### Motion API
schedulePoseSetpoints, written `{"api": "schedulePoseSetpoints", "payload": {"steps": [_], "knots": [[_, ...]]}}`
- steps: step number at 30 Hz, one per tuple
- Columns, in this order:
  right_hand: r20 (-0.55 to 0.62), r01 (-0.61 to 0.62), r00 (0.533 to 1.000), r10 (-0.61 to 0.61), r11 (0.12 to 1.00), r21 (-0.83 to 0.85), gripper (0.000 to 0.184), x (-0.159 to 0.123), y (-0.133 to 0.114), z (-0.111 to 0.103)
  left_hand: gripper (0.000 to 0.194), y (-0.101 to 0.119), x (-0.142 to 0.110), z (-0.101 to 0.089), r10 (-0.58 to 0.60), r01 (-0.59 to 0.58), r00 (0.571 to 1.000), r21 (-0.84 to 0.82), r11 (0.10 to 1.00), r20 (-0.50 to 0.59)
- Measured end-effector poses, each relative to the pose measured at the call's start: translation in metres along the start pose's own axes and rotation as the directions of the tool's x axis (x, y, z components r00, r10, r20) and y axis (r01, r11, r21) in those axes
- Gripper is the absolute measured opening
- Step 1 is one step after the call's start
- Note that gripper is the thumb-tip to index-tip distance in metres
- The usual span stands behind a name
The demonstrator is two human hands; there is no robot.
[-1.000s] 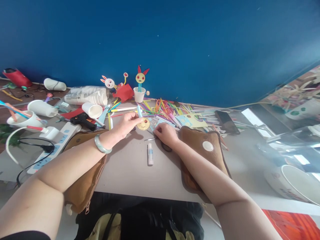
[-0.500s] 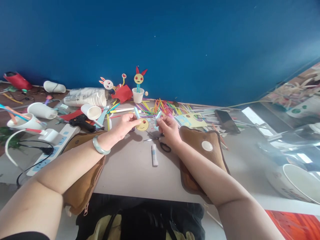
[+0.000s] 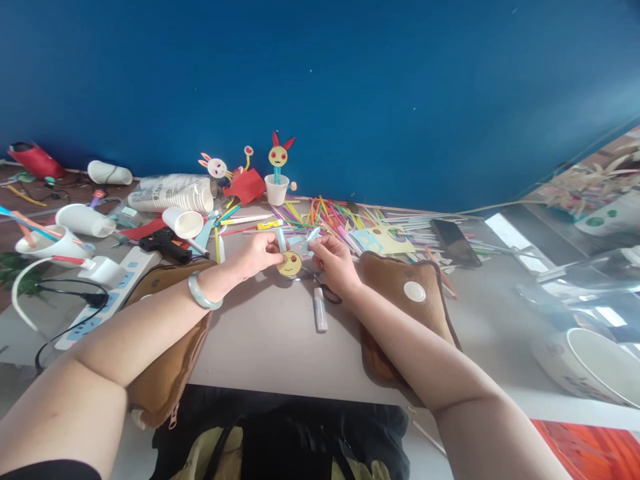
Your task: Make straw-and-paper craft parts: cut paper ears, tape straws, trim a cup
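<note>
At the table's left side, a white power strip (image 3: 116,293) lies beside a brown plush pouch (image 3: 167,360), with a black glue gun (image 3: 165,245) just behind. Next comes the left hand (image 3: 260,253), thumb and fingers pinched together on a yellow paper face (image 3: 289,265) held above the tabletop, a light-blue paper strip (image 3: 281,240) rising at its upper left. Near the face's upper right, the right hand (image 3: 334,261) grips another light-blue piece (image 3: 313,236), fingers closed. Below it lie a small clear tube (image 3: 320,311) and partly hidden scissors (image 3: 331,294); farther right sits a second brown pouch (image 3: 407,317).
</note>
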State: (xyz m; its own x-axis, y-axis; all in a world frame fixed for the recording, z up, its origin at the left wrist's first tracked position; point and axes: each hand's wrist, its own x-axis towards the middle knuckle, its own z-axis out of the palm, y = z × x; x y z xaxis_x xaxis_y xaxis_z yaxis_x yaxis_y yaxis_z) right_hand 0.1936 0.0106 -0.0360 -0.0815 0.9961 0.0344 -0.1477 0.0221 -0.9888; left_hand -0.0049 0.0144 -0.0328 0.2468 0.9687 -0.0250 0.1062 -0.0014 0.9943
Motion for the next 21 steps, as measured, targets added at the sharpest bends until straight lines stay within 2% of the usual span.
{"api": "schedulePoseSetpoints", "payload": {"steps": [5, 13, 18, 21], "knots": [[0.008, -0.011, 1.0, 0.011, 0.997, -0.075, 0.038, -0.006, 0.001, 0.004, 0.024, 0.004, -0.003, 0.004, -0.013, 0.013, 1.0, -0.024, 1.0, 0.027], [0.065, -0.044, 0.997, 0.05, 0.995, -0.089, 0.034, -0.017, -0.005, 0.012, 0.026, 0.007, -0.003, 0.004, 0.051, -0.05, 0.998, -0.024, 0.998, 0.038], [0.041, -0.027, 0.999, 0.031, 0.995, -0.091, 0.034, -0.016, -0.004, 0.011, 0.026, 0.005, -0.002, 0.003, 0.062, -0.063, 0.997, 0.022, 0.998, 0.039], [-0.013, 0.008, 1.0, -0.009, 0.995, -0.096, 0.034, -0.013, 0.0, 0.008, 0.03, 0.002, -0.003, 0.002, 0.007, -0.013, 0.998, 0.096, 0.995, 0.068]]}}
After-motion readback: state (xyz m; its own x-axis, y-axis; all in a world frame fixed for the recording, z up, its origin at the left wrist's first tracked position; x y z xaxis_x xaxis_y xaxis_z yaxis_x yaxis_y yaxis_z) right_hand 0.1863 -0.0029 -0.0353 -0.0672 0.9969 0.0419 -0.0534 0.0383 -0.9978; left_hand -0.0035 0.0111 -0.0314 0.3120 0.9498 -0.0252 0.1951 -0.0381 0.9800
